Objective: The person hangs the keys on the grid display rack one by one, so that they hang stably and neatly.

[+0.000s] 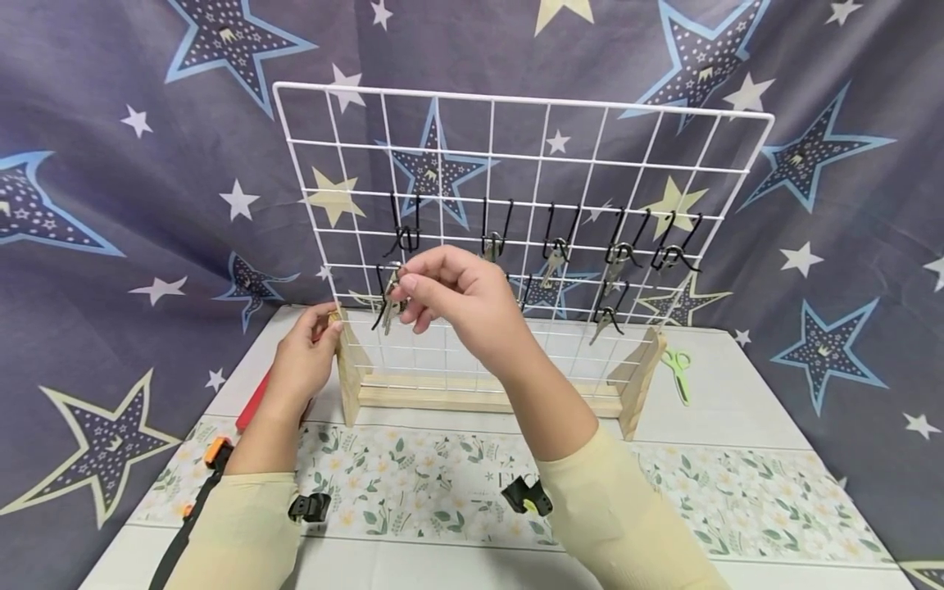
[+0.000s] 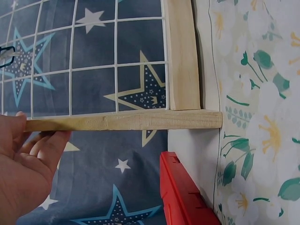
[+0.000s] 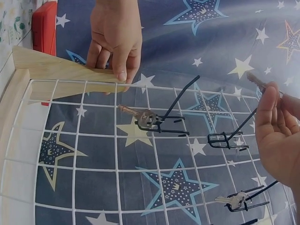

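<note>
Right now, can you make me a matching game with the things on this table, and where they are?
Things:
1. left hand
2. right hand
3. green scissors
4. red box

Places:
A. lying on the table to the right of the rack
B. gripping the wooden post at the left end of the rack
C. on the table's edge to the left of the rack
D. pinching a key in front of the white wire grid

Pairs: 1-B, 2-D, 3-A, 4-C

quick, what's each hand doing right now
Left hand: grips the wooden stand post.
Right hand: pinches a key at the wire grid.
</note>
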`<action>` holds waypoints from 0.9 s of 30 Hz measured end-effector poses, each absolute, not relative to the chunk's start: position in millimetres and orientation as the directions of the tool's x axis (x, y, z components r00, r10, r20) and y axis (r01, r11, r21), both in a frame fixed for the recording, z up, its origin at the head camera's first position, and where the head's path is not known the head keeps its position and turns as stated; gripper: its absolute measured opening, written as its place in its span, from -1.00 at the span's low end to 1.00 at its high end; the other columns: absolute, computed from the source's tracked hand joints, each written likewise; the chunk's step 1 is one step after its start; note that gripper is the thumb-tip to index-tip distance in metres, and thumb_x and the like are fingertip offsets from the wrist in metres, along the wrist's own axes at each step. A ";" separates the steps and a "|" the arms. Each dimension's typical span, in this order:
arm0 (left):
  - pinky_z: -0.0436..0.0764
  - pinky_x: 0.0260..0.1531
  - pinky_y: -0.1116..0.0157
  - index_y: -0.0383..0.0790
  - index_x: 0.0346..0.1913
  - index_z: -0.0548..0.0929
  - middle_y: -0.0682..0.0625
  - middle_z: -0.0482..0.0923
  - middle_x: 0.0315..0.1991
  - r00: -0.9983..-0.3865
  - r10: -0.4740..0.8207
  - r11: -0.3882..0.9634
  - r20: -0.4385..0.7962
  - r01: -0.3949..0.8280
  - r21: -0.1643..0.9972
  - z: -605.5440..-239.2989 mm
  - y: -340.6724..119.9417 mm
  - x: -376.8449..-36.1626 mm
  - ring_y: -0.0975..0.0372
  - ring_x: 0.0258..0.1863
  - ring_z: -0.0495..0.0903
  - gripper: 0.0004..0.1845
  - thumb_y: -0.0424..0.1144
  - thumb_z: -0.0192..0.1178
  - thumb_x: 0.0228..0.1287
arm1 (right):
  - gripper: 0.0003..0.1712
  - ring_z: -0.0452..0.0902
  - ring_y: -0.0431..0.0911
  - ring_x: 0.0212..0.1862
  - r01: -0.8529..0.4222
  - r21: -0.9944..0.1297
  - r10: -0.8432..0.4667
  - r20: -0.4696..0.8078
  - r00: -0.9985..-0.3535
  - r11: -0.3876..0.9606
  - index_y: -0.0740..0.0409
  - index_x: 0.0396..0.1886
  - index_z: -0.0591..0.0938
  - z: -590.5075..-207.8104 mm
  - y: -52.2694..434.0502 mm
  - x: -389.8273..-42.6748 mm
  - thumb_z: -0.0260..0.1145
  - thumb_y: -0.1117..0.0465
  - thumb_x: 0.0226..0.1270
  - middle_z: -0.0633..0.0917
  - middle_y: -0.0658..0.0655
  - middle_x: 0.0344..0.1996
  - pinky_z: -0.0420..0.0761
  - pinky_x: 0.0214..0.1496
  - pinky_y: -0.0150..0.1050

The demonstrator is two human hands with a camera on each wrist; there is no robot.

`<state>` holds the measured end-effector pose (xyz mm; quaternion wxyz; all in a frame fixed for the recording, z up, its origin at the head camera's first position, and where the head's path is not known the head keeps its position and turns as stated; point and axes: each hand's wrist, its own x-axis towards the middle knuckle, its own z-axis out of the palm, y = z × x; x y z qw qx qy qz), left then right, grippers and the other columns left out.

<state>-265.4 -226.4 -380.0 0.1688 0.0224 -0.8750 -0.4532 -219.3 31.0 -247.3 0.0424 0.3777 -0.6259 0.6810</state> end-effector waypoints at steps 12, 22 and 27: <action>0.51 0.16 0.01 -0.01 0.39 0.38 -0.18 0.52 0.23 -0.943 -0.194 0.592 0.271 0.108 0.799 -380.7 -226.4 -265.0 0.02 0.14 0.51 -0.54 0.01 -0.04 0.53 | -0.87 0.66 -0.01 -0.40 -0.462 -0.855 -0.362 0.518 -0.775 -0.234 0.29 -0.18 0.61 -246.1 17.5 -235.2 0.28 0.28 0.39 0.73 0.24 -0.32 0.73 -0.35 -0.11; 0.57 0.11 0.07 -0.01 0.38 0.40 -0.13 0.57 0.19 -0.940 -0.191 0.579 0.283 0.125 0.806 -385.2 -227.0 -266.9 0.07 0.09 0.57 -0.54 0.02 -0.04 0.52 | -0.87 0.65 -0.05 -0.44 -0.363 -0.902 -0.276 0.419 -0.865 -0.234 0.29 -0.20 0.62 -250.1 11.0 -252.4 0.31 0.29 0.37 0.71 0.24 -0.34 0.73 -0.38 -0.16; 0.56 0.14 0.05 -0.02 0.37 0.40 -0.15 0.56 0.21 -0.941 -0.189 0.569 0.282 0.129 0.812 -383.9 -227.6 -266.1 0.05 0.11 0.56 -0.55 0.00 -0.03 0.53 | -0.86 0.66 -0.05 -0.46 -0.334 -0.912 -0.239 0.389 -0.890 -0.240 0.30 -0.21 0.62 -250.3 8.5 -260.1 0.32 0.29 0.35 0.72 0.25 -0.34 0.74 -0.37 -0.14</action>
